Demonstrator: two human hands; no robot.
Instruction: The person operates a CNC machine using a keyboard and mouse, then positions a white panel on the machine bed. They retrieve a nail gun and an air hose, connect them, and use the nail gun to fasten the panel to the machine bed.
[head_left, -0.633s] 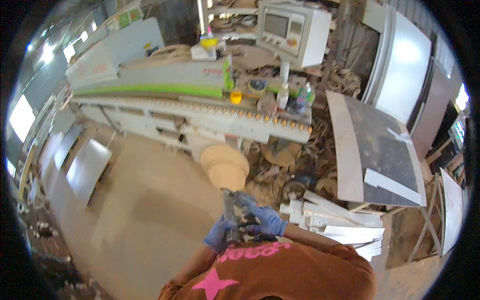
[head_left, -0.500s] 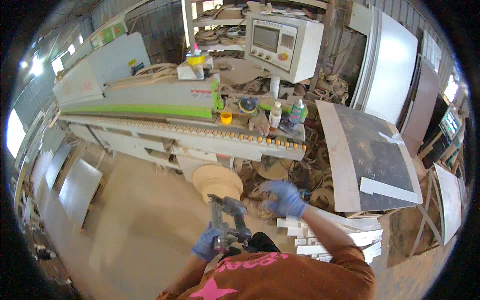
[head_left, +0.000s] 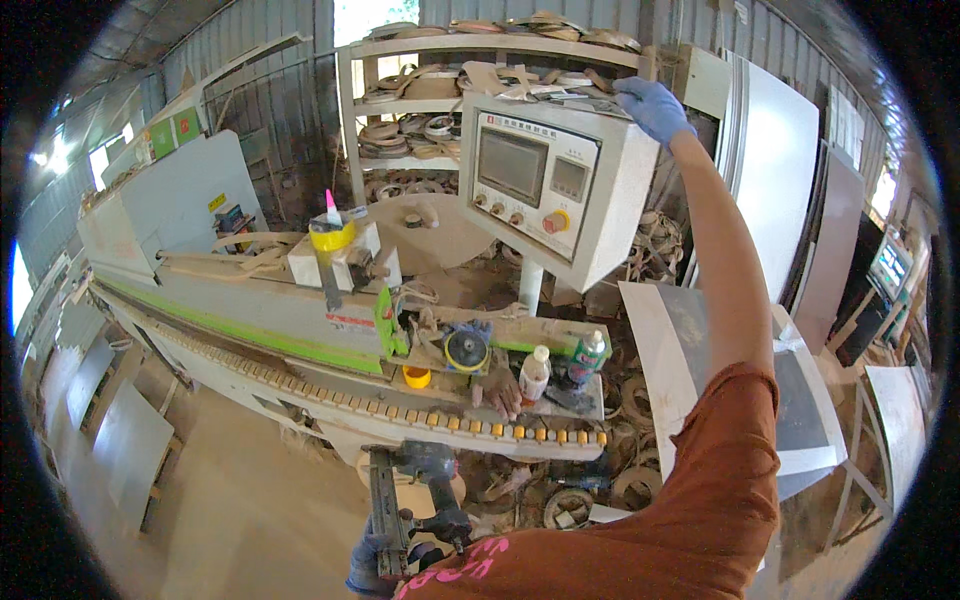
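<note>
My left hand (head_left: 370, 562), in a blue-grey glove, is closed around a dark nail gun (head_left: 384, 500) at the lower middle, close to my body. The gun's long straight side stands nearly upright. My right arm reaches far up, and its gloved right hand (head_left: 655, 110) is at the top right edge of a pale control box (head_left: 625, 165). Its fingers stretch over the flat pieces (head_left: 575, 95) lying on top of the box. Whether the fingertips touch one of them is too small to tell.
A long edge-banding machine (head_left: 270, 330) crosses in front of me. On its right end are a white-capped bottle (head_left: 535, 375), a green bottle (head_left: 588, 355) and a yellow cup (head_left: 416, 377). Shelves (head_left: 410, 106) hold banding coils behind. Boards (head_left: 770, 180) lean at right.
My right hand has risen from low in front of me to the top of the control box. The view has tilted up and come closer to the machine. The nail gun stays in my left hand.
</note>
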